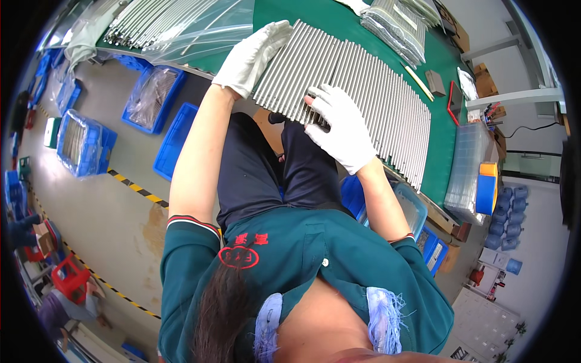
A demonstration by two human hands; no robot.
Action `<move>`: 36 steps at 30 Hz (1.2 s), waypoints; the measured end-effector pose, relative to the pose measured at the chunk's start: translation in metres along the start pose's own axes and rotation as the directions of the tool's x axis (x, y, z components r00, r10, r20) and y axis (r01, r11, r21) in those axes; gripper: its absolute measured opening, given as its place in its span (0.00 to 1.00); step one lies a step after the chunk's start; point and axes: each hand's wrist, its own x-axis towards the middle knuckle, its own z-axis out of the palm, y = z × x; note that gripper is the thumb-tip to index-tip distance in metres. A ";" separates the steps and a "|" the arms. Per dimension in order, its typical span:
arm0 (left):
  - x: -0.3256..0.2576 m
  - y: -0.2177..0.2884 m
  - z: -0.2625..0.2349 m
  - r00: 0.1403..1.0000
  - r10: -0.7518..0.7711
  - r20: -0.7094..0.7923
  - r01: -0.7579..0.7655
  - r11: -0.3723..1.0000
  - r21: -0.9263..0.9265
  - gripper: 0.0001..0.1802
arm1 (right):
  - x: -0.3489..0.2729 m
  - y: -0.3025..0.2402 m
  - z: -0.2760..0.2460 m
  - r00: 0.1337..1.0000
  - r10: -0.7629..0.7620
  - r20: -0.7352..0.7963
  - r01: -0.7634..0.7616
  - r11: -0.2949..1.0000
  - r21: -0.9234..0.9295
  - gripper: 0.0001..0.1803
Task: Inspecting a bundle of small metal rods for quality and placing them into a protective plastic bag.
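A wide row of thin metal rods (378,100) lies side by side on the green table mat (437,130), with a narrow slit splitting the row near its middle. My left hand (255,55), in a white glove, rests along the row's left edge, its fingers stretched out together. Over the near rod ends, by the slit, is my right hand (344,126), also gloved, with one bare fingertip poking out. Its thumb and fingers are apart, touching the rod ends; the undersides of the fingers are hidden.
More rods (151,24) lie at the far left beside clear plastic film (209,30). Bubble-wrap bundles (396,27), a grey block (434,83) and a pale stick (417,81) sit at the far right. Blue crates (154,100) stand on the floor left. Tape rolls (486,189) are on the right.
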 end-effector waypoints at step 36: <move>0.002 -0.003 0.000 0.999 -0.016 0.040 0.020 0.993 -0.116 0.31 | 0.042 -0.015 0.026 0.996 -0.063 -0.069 0.066 0.997 0.045 0.23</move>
